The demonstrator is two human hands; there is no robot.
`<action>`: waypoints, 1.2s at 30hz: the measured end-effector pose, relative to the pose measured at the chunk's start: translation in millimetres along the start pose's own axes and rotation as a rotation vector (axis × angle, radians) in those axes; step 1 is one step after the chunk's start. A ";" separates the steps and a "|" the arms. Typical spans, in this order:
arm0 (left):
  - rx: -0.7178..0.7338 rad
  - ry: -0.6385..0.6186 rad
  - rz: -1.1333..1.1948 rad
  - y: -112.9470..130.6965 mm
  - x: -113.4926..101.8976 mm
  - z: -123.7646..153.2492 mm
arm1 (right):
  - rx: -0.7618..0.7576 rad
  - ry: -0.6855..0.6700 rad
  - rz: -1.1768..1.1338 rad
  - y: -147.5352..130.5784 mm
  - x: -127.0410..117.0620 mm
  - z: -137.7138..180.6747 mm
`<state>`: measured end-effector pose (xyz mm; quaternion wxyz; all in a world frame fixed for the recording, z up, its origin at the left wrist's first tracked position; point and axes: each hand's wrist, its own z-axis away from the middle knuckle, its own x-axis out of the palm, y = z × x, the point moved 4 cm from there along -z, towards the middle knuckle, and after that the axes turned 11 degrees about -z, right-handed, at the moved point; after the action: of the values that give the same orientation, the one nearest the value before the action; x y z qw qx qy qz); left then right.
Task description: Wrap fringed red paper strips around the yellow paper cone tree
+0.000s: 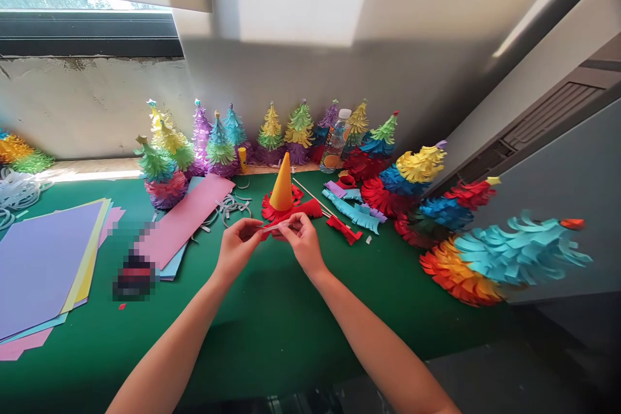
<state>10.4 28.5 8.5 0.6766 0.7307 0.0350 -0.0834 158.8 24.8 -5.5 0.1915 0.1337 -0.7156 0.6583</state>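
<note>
My left hand (237, 247) and my right hand (301, 239) meet above the green table (272, 310), both pinching a thin red fringed paper strip (276, 226) between thumbs and fingers. Just behind the hands stands an orange paper cone (282, 185) with red fringe (291, 209) wrapped round its base. More cut fringe strips, blue (352, 210) and red (343, 230), lie to the right of the cone, beside a thin wooden stick (313, 197).
Several finished colourful paper trees (220, 142) line the back wall, others lean at the right (504, 255). A plastic bottle (336, 141) and a glue stick (242, 159) stand at the back. Stacked coloured paper sheets (43, 259) and a pink sheet (187, 217) lie left.
</note>
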 end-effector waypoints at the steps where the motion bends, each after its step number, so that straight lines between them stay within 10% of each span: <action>1: 0.007 0.003 -0.016 0.7 -0.8 -0.1 | 0.016 0.000 0.004 0.1 -1.4 -1.2; 28: 0.156 -0.137 0.030 13.4 7.2 6.4 | -0.215 0.073 0.348 -6.0 -11.5 -10.9; 36: 0.144 -0.167 -0.055 21.0 -1.7 6.6 | -0.325 0.351 0.356 -34.3 -50.9 -24.5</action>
<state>11.7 20.4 29.0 0.6204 0.7667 -0.0078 -0.1649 221.8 42.7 3.6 0.2129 -0.1420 -0.7797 0.5715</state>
